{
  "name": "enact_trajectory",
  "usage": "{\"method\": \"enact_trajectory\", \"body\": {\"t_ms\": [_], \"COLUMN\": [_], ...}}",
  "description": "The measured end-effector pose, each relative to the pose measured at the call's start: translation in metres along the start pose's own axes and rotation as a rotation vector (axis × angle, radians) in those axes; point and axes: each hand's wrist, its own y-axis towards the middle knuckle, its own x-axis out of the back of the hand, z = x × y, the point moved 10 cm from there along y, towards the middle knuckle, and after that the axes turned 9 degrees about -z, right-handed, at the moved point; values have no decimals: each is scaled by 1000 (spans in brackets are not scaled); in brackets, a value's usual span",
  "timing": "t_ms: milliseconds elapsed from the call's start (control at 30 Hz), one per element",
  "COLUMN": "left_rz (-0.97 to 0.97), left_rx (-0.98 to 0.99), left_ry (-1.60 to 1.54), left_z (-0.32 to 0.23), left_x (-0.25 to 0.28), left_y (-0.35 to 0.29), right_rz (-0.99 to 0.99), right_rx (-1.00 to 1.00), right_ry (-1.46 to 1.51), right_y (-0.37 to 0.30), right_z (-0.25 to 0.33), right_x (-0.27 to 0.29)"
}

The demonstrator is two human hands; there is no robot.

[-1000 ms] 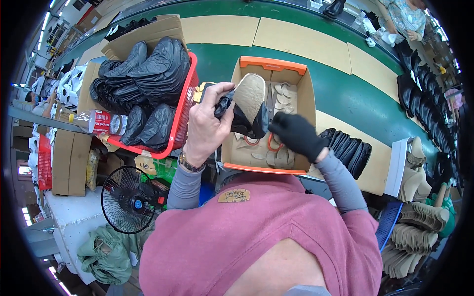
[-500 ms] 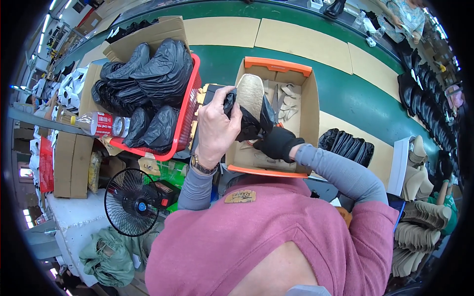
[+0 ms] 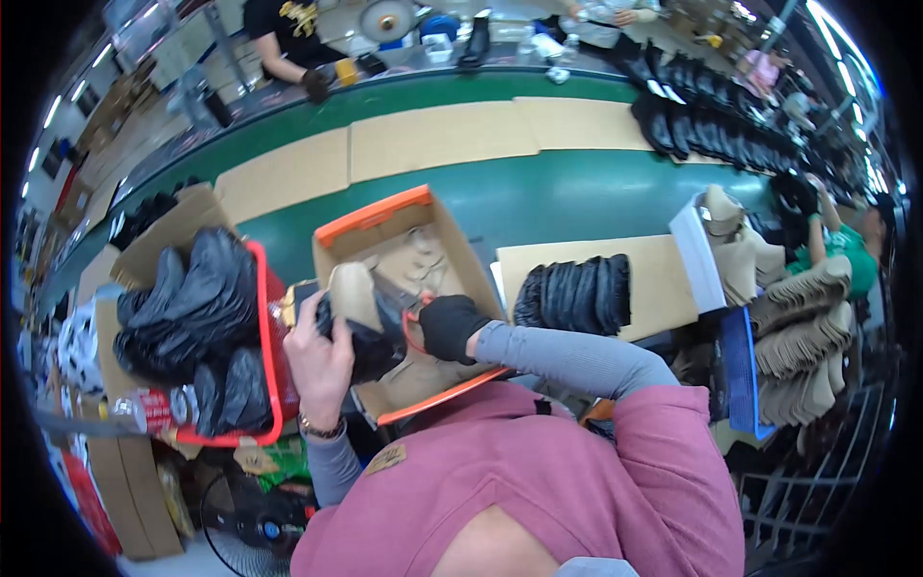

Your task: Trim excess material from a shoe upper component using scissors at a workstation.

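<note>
Across the green desk (image 3: pixel 596 197), in head view, facing an open carton (image 3: pixel 471 279) with orange ends and pale scraps (image 3: pixel 423 255) inside. Crowded at left by a red basket (image 3: pixel 274 356) heaped with black pieces (image 3: pixel 187 303); bordered at right by a black stack (image 3: pixel 577 293) on cardboard (image 3: pixel 663 288), then a blue basket (image 3: pixel 740 375). Holding over the carton's left side, partly hiding it, a pale-faced piece (image 3: pixel 354 293) with black covering, gripped between thumb and fingers of the bare left hand (image 3: pixel 322 361), upright above a watch (image 3: pixel 321 426). With right elbow bent, closing the gloved right hand (image 3: pixel 452 329) on red-handled scissors (image 3: pixel 413 335) beside the piece.
</note>
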Motion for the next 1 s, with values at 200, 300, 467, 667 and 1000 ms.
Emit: {"method": "enact_trajectory", "body": {"t_ms": [200,300,467,667,1000], "left_rz": [60,56,15,78,38], "left_rx": [-27,138,-135,-166,-226], "left_ry": [-150,-222,-222,-281,-191], "left_z": [-7,12,-27,-11,-28], "left_x": [4,19,34,34,49], "left_y": [10,3,28,31,25], "right_rz": [76,120,-195,141,97], "right_rx": [455,172,278,-15,126], "right_ry": [252,931,1131,1021,615], "right_y": [-9,-30,-70,-88,-86], "right_z": [2,4,-8,4,12], "right_x": [29,69,109,126,134]}}
